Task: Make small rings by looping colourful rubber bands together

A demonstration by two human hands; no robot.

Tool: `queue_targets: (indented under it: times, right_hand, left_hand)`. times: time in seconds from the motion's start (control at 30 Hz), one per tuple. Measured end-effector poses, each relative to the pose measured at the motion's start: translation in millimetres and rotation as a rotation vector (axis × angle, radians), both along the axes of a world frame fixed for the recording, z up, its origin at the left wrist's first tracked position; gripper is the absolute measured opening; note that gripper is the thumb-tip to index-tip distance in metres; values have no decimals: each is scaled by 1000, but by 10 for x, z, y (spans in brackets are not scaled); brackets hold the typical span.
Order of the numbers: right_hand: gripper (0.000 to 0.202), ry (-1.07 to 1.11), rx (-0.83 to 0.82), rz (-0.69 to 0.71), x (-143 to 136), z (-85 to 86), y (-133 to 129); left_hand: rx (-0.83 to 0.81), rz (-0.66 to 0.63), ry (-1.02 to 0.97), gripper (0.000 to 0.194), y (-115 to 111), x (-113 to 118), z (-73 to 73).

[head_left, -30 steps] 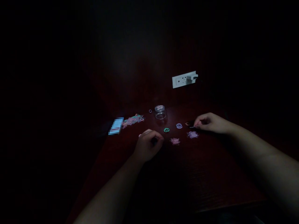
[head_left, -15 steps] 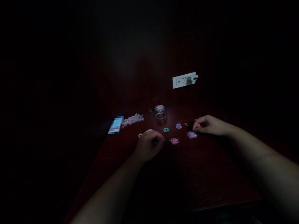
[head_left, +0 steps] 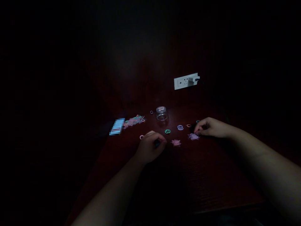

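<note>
My right hand (head_left: 208, 128) is closed, its fingertips at the upper edge of a loose pile of purple elastic bands (head_left: 193, 136). Whatever those fingertips grip is too small to make out. Thumb and forefinger of my left hand (head_left: 152, 144) are pressed together, left of a pile of pink elastic bands (head_left: 176, 143); their contents are too dark to tell. Behind the piles lie green hair ties (head_left: 167, 131), purple hair ties (head_left: 180, 127) and an orange hair tie (head_left: 188, 125). A pink hair tie (head_left: 141, 137) peeks out beside my left hand.
A lidded clear jar (head_left: 161, 114) stands at the back of the dark red table (head_left: 211, 179). Left of it are a small ring-shaped band (head_left: 151, 112), a mixed heap of bands (head_left: 134, 121) and a pixelated bright rectangle (head_left: 117, 126). A wall socket (head_left: 185, 81) holds a plug.
My right fingertips have shifted slightly at the purple pile, and more of a teal band behind that hand shows. My left hand keeps its pinch in nearly the same place.
</note>
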State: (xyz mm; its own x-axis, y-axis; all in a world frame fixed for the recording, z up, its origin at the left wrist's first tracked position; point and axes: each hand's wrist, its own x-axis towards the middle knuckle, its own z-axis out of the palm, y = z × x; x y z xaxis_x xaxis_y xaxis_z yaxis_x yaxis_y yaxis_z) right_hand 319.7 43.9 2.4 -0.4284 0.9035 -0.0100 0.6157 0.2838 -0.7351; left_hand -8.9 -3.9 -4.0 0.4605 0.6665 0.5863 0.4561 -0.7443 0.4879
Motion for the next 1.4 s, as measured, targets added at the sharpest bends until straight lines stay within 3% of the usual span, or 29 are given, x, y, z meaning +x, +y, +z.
queue_targets:
  times: [0.33,0.5,0.8,0.93,1.03,1.2,1.4]
  right_hand:
    - [34,-5,-31,-9,0,-2,-11]
    - [36,67,5,-38,16,-4,-13]
    - [53,136,90,-169,2,-36,15]
    - [59,154,81,-205,-29,-82,20]
    - [60,161,80,-216,-90,-102,10]
    - [57,183,95,-179,-210,-112,-12]
    - [50,202,155,-165,-220,-167,19]
  left_hand:
    - [-3,-9,7,10,2,-5,-2]
    - [6,67,4,11,47,-52,8]
    - [-38,393,76,18,323,-268,-24]
    - [-150,726,140,23,525,-506,-103]
    - [-243,881,153,31,652,-679,-220]
    - [-341,976,217,40,808,-781,-356]
    - [-368,1029,271,43,1024,-806,-356]
